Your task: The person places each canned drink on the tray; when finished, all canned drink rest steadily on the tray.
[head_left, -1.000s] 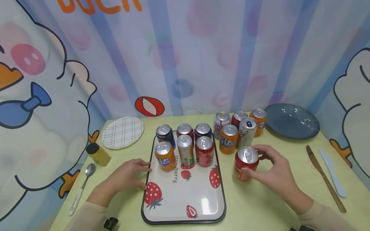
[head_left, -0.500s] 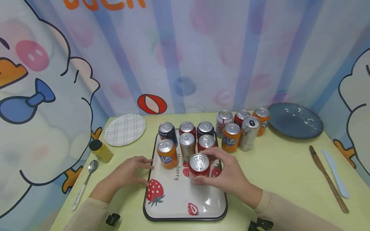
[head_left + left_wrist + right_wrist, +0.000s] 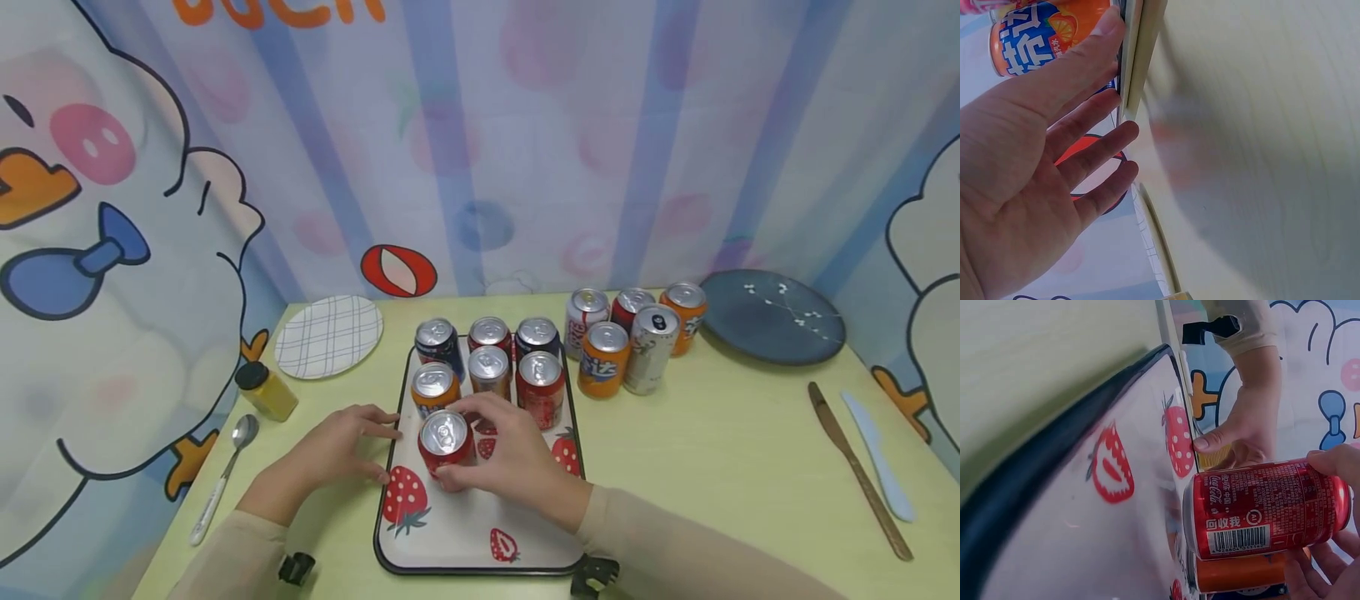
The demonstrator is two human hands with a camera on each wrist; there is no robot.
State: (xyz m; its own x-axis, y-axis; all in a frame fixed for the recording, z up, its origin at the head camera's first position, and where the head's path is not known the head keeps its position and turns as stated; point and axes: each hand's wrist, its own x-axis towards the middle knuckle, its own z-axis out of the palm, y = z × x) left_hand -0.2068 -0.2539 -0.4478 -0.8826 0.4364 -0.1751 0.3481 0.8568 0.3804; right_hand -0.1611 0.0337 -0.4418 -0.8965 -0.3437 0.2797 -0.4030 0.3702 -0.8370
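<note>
Red cola can (image 3: 445,440): upright on the strawberry tray (image 3: 525,546), left column, directly in front of the orange soda can (image 3: 434,388). It makes the front of a new 3rd row.
Right hand (image 3: 510,458): fingers and thumb curled round the red cola can from its right and near side; thumb low on the wall, fingertips (image 3: 480,406) over the far rim. In the right wrist view the can (image 3: 1266,509) lies across the frame, held at its top end by fingertips, its base just at the tray floor; whether it fully rests there I cannot tell.
Left hand (image 3: 333,454): fingers straight and relaxed, holding nothing, lying on the green surface (image 3: 720,450) with fingertips against the tray's left rim. The left wrist view shows the fingers (image 3: 1094,134) flat along that rim, the orange soda can (image 3: 1047,28) beyond.
Tray load: 6 other cans in 2 rows of 3, behind the held can.
Off tray: 5 cans (image 3: 626,333) grouped on the surface to the tray's right, well apart from both hands.
Change vs 0.5 s ago: can and right hand have moved left, from over the tray's middle to the left column, and lower.
Change vs 1.0 s ago: can was then on the surface right of the tray, by the group of cans.
Left hand vs earlier: same place at the rim.
</note>
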